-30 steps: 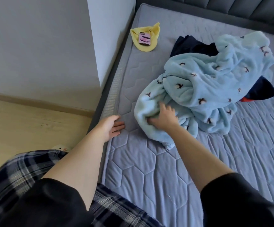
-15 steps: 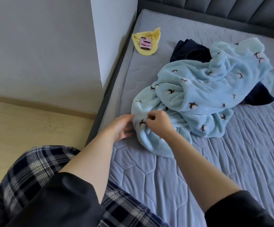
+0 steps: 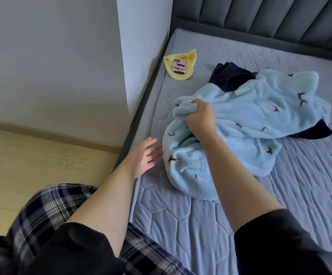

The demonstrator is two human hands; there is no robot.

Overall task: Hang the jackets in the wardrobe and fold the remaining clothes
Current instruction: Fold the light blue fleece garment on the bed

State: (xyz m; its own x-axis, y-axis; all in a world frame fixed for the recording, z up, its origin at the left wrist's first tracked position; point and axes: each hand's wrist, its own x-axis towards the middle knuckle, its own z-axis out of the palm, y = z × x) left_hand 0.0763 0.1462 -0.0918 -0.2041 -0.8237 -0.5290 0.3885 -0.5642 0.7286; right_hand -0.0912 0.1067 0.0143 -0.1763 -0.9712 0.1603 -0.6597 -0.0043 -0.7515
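right hand (image 3: 200, 118) fisted on a bunched fold of the light blue fleece garment (image 3: 246, 124), fingers curled tight round the fabric, gripped part lifted off the mattress (image 3: 190, 225). rest of the fleece crumpled in a heap mid-bed, small dark embroidered marks scattered across it, lower edge draped toward the near side. left hand (image 3: 145, 155) flat-ish, fingers spread and relaxed, holding nothing, hovering at the mattress's left edge just beside the fleece's lower left lobe; cannot tell if fingertips touch the fabric. slightly motion-blurred.

dark navy garment (image 3: 230, 78) under the fleece, poking out at the far side near the headboard end and again at the right side as a pointed corner. partly buried, shape unclear.

yellow cloth (image 3: 181, 66) flat near the far left corner of the mattress, well apart from the pile. pink phone (image 3: 179, 66) lying on top of it, back up.

grey quilted mattress with hexagon stitching, dark padded headboard (image 3: 270, 18) along the far edge. white wall panel (image 3: 141, 46) hard against the bed's left side. light wooden floor (image 3: 32, 159) to the left. plaid trousers (image 3: 48, 215) and black sleeves (image 3: 280, 245) at the bottom of the head view.
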